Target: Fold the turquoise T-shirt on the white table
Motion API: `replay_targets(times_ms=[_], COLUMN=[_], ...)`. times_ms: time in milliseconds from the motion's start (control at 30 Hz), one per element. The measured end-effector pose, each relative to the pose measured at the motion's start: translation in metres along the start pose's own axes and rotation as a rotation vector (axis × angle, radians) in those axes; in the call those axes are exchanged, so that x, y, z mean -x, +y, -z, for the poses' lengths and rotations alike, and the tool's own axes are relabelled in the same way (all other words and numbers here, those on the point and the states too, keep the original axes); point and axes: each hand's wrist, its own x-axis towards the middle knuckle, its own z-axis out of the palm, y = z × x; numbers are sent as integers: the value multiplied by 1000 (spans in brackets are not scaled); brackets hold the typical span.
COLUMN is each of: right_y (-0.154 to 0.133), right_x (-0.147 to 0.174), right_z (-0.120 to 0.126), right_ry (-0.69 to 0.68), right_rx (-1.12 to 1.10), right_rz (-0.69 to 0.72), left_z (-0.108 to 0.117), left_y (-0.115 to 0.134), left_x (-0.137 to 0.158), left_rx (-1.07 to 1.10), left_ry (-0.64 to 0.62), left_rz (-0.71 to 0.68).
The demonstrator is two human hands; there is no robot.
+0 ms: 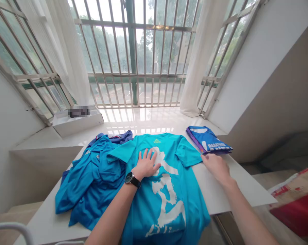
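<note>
A turquoise T-shirt (pixel 143 190) with large white brush lettering lies spread on the white table (pixel 215 190), its lower end reaching toward me. My left hand (pixel 147 164), with a watch (pixel 132 179) on the wrist, rests flat on the shirt's chest with its fingers spread. At the end of the right-side sleeve (pixel 188 153), my right hand (pixel 216 166) pinches the cuff. To the left, a loose heap of blue clothes (pixel 95 177) touches the shirt. Folded shirts (pixel 207 137), the top one blue with "MARATHON" printed on it, are stacked beyond my right hand.
An open white box (pixel 79 124) stands on the glossy window sill (pixel 141 117) at the back left. Barred windows and white curtains (pixel 192 92) rise behind. A red and tan bag (pixel 296 200) is at the lower right, and a white curved rail (pixel 13 226) at lower left.
</note>
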Motion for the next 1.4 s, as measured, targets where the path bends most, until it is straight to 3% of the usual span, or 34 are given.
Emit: replay_targets(times_ms=[200,300,400,467,633,800,900,967,1100,1267,1400], right_y=[-4,-11,-20,-28,-33,-10,-9,-22,-74,-128,-125], right_x=[-7,-23,-56,-83,-132,-133,-118,-103,-61,-12,-10], right_z=[-25,-18,3,19,46,51,49,41,1,-68,-89], right_ry=[-60,-66,88,170,187,146,253,334,252,74,20], right_rx=[31,-191,-323,-289,-217,-42,81,111,22,-74,-44], right_rz=[31,98,158,153,35,61,196,346,567,502,486], left_z=[9,7,1,-3,-9,-2,1,2,-1,-4,-5], left_y=[5,5,1,-1,-2,-2,-3,-2,-1,-2,-6], left_x=[3,1,-3,-5,-10,-12,-12,-13,-12,-12,-13], left_rx=[32,33,37,45,74,89,92,90,89,71,64], left_ry=[-24,26,80,111,156,116,98,100,124,178,190], left_rz=[27,25,15,16,33,31,21,17,20,18,24])
